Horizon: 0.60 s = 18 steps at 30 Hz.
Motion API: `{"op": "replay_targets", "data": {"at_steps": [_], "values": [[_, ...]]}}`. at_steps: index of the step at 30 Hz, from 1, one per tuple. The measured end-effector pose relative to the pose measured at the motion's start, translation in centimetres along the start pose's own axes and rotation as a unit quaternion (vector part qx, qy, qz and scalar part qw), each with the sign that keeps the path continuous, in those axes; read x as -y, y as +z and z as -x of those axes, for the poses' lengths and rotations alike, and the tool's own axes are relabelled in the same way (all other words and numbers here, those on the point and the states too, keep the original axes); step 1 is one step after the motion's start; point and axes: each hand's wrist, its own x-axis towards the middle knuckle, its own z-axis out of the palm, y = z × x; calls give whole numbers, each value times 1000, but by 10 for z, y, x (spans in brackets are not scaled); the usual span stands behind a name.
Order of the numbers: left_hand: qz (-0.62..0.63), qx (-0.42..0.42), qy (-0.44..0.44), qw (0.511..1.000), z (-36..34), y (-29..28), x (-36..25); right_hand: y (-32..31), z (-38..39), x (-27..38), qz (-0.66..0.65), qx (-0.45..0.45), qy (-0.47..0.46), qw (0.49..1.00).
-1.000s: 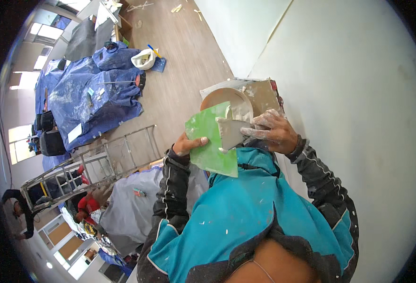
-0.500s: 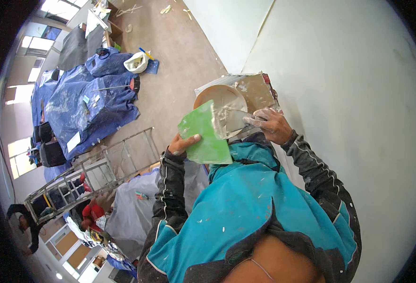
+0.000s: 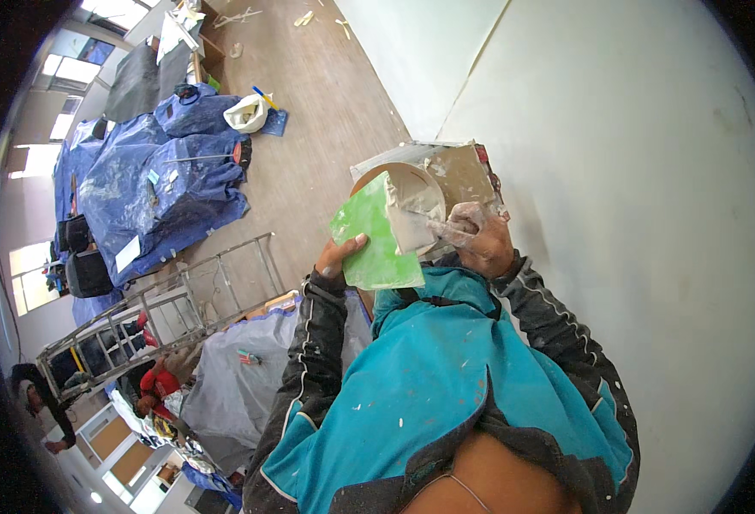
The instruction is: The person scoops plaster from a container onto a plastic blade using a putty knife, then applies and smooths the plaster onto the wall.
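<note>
Left hand [image 3: 340, 255]: yours, gripping the green board [image 3: 374, 248] by its left side, thumb on top.
Right hand [image 3: 483, 243]: you grip a putty-smeared scraper [image 3: 422, 228] at the board's right edge.
Round tub [image 3: 372, 177]: beyond your board, partly hidden.

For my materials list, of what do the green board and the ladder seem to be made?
Green board: probably smooth plastic, judging by its bright colour and slight sheen. Ladder: likely bare metal, perhaps aluminium, from its dull grey, thin rails.
</note>
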Motion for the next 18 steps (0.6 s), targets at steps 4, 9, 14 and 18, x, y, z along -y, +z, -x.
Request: {"op": "replay_targets", "data": {"at_steps": [4, 9, 14, 18], "values": [[-40, -1, -5, 999, -5, 1, -4, 22, 9, -10, 97, 3, -49, 994], [-47, 3, -13, 999, -2, -8, -1, 41, 21, -16, 103, 1, 8, 995], [-48, 3, -5, 999, 0, -18, 14, 58, 33, -24, 156, -22, 51, 986], [-43, -22, -4, 999, -2, -36, 34, 63, 37, -28, 165, 4, 78, 983]]}}
